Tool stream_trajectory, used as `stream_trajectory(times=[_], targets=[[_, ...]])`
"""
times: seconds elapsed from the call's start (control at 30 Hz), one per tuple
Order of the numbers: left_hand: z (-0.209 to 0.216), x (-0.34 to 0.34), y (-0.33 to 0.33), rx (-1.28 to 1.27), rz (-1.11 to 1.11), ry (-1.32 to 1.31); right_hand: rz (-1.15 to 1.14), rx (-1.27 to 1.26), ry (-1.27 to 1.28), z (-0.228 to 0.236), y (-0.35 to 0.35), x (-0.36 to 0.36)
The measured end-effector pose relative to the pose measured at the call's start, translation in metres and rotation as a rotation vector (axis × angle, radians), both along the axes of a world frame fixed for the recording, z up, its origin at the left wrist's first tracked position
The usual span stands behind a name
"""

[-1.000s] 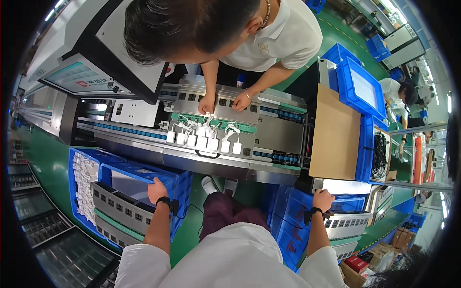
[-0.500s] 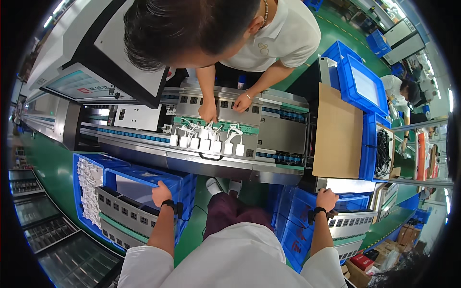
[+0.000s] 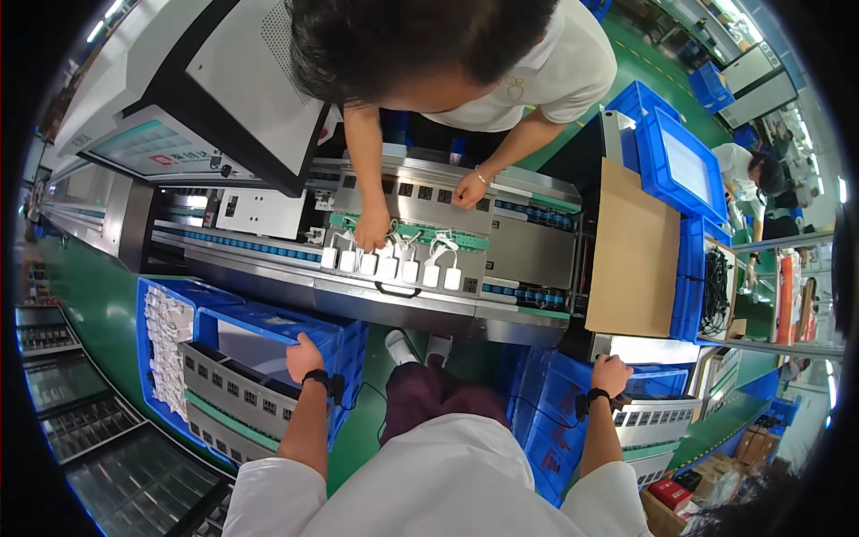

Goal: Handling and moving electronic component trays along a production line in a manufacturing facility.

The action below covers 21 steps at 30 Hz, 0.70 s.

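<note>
My left hand (image 3: 306,356) is closed over the inner rim of a blue crate (image 3: 268,315) at left. In that crate lies a metal socket panel (image 3: 234,389) with a green strip. My right hand (image 3: 611,374) is curled closed beside a shiny metal edge (image 3: 649,349) and another blue crate (image 3: 548,394); what its fingers hold is hidden. Ahead, a row of white power adapters (image 3: 386,267) with white cables stands on a metal socket fixture (image 3: 420,210) on the conveyor. Across from me, a co-worker's hand (image 3: 371,228) touches the cables; their other hand (image 3: 470,190) rests on the fixture.
A machine with a screen (image 3: 152,148) stands at the upper left. Brown cardboard (image 3: 633,251) and stacked blue trays (image 3: 684,166) are at right. White adapters (image 3: 166,345) fill a crate at far left. Another socket panel (image 3: 658,416) lies beyond my right wrist.
The co-worker's hand on the cables has shifted left and down toward the adapters; their head has moved right. My hands stay in nearly the same places.
</note>
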State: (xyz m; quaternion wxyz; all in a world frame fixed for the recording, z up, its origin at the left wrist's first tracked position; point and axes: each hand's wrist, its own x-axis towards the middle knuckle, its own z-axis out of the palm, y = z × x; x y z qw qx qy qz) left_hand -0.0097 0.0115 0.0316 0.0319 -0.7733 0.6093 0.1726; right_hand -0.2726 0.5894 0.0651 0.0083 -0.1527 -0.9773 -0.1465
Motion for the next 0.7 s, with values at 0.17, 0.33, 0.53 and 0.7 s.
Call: stream_trajectory(times=[0.17, 0.33, 0.53, 0.7], targets=[[-0.008, 0.003, -0.003, -0.009, -0.001, -0.013, 0.009, 0.016, -0.007, 0.0, 0.0, -0.002], [-0.006, 0.004, 0.0, -0.027, 0.027, -0.003, 0.015, 0.013, -0.014, 0.008, -0.007, 0.0], [-0.003, 0.001, -0.001, 0.005, 0.012, -0.004, 0.009, 0.027, -0.004, 0.002, -0.004, 0.0], [-0.005, 0.003, -0.001, -0.009, 0.005, -0.014, 0.003, 0.028, -0.018, 0.004, -0.006, -0.002]])
